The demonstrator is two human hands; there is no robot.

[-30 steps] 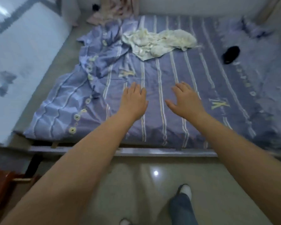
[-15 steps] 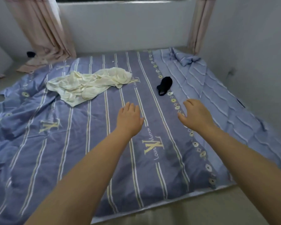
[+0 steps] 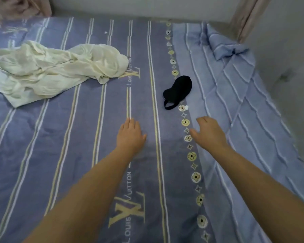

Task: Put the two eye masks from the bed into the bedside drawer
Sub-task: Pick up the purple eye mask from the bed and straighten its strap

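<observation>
A black eye mask (image 3: 178, 90) lies flat on the striped blue bed sheet (image 3: 77, 137), its strap curled toward me. Only this one mask shows; I cannot see a second one or the bedside drawer. My right hand (image 3: 208, 133) hovers palm down a short way nearer than the mask and slightly to its right, fingers apart, holding nothing. My left hand (image 3: 130, 135) is stretched out over the sheet to the left of the mask, palm down, empty.
A crumpled cream cloth (image 3: 56, 69) lies on the bed's left side. A lighter blue quilted cover (image 3: 244, 102) runs along the right, against a grey wall (image 3: 288, 50). Pinkish curtains (image 3: 247, 16) hang at the far corners.
The view has swung from the bed's foot onto the mattress and closer. The black eye mask is now much nearer, and both hands have reached forward toward it.
</observation>
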